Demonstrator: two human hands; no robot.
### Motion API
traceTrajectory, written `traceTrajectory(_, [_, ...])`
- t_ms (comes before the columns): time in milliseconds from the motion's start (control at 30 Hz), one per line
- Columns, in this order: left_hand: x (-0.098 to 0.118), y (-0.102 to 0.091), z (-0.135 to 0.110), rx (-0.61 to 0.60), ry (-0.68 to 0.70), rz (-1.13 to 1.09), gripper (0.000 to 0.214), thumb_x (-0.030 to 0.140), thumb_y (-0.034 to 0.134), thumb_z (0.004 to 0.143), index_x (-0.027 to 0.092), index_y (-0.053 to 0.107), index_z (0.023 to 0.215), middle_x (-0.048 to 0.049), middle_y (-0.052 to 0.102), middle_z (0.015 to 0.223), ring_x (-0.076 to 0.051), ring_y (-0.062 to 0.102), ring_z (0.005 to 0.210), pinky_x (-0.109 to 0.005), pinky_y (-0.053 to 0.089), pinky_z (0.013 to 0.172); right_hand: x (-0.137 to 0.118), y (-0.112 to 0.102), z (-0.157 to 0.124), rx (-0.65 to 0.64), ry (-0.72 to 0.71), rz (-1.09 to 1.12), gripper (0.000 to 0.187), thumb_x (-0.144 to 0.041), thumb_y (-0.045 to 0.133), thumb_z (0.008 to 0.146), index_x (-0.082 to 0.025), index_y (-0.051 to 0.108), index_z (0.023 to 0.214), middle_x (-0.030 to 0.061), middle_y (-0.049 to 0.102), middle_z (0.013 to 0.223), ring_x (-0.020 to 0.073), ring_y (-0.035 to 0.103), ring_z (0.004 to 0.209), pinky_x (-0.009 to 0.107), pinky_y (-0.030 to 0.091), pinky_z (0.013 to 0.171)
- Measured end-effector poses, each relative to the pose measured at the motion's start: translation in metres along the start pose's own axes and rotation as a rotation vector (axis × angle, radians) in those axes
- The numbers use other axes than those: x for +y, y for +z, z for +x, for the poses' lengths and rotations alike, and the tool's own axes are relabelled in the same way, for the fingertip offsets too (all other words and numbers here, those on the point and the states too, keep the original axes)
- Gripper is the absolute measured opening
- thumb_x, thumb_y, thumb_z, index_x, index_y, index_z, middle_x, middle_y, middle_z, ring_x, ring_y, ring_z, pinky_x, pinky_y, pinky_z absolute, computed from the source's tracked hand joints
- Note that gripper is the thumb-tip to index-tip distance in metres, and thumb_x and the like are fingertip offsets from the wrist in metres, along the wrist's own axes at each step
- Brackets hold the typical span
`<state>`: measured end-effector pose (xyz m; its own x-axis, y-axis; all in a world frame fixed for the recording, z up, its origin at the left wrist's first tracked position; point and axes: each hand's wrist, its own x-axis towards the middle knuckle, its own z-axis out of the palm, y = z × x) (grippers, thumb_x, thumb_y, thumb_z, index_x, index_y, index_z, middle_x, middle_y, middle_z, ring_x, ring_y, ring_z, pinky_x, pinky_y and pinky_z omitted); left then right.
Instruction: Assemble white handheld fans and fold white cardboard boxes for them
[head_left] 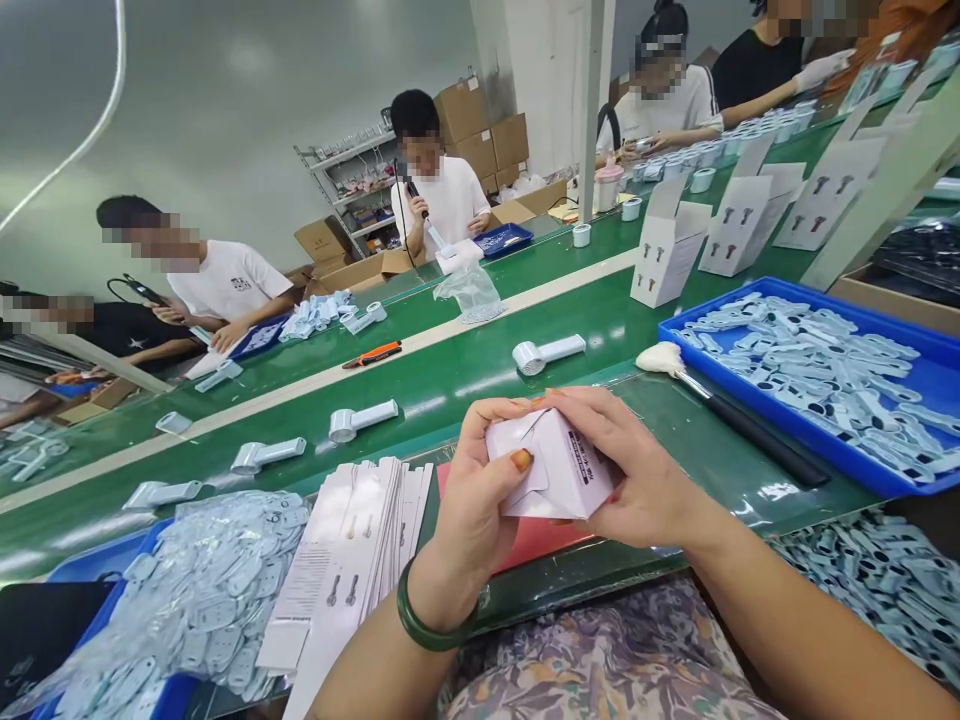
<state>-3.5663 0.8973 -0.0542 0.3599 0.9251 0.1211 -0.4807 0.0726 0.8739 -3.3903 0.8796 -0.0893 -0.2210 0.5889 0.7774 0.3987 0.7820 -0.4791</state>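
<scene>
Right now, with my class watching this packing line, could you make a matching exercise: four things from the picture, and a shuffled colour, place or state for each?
1. white box nearest the camera
2. bangle
3. right-hand blue tray
4. pliers-like tool

A. partly orange
B. holds loose pale-blue pieces
C. between left hand and right hand
D. around left wrist

Pairs: 1-C, 2-D, 3-B, 4-A.

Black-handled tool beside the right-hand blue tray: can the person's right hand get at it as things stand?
Probably yes: nothing visible lies between the right hand and the tool. That hand is holding the white box, though, so it would likely have to let go first.
</scene>
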Motion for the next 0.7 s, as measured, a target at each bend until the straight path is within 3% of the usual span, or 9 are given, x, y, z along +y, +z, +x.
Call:
traceTrajectory(400, [-0.024, -0.009, 0.015, -0.069, 0.058, 0.235, 0.032, 0.018, 0.067, 0.074, 0.025, 0.06, 0.105, -0.0005, 0.065, 0.104, -0.016, 0.058, 0.088, -0.026, 0.048, 0.075, 0.01, 0.004, -0.017, 0.002, 0.069, -0.076, 0.1, -0.014, 0.071, 0.077, -0.038, 0.029, 0.164, 0.0092, 0.05, 0.147, 0.0314, 0.054, 0.129, 0.049, 0.051, 0.108])
traceTrajectory(600, [-0.023, -0.009, 0.017, -0.11, 0.122, 0.328, 0.035, 0.013, 0.06, 0.073, 0.024, 0.061, 0.106, -0.002, 0.067, 0.108, -0.018, 0.061, 0.093, -0.028, 0.051, 0.078, 0.009, 0.005, -0.019, 0.021, 0.075, -0.12, 0.097, -0.023, 0.075, 0.081, -0.039, 0.028, 0.164, 0.0104, 0.054, 0.141, 0.0343, 0.057, 0.126, 0.052, 0.055, 0.102])
traceTrajectory(700, [-0.022, -0.009, 0.018, -0.143, 0.171, 0.382, 0.038, 0.011, 0.059, 0.073, 0.024, 0.062, 0.108, -0.0028, 0.068, 0.111, -0.019, 0.063, 0.099, -0.03, 0.053, 0.085, 0.008, 0.006, -0.022, 0.041, 0.073, -0.166, 0.095, -0.021, 0.072, 0.082, -0.038, 0.027, 0.165, 0.0107, 0.053, 0.143, 0.0355, 0.055, 0.129, 0.057, 0.052, 0.108])
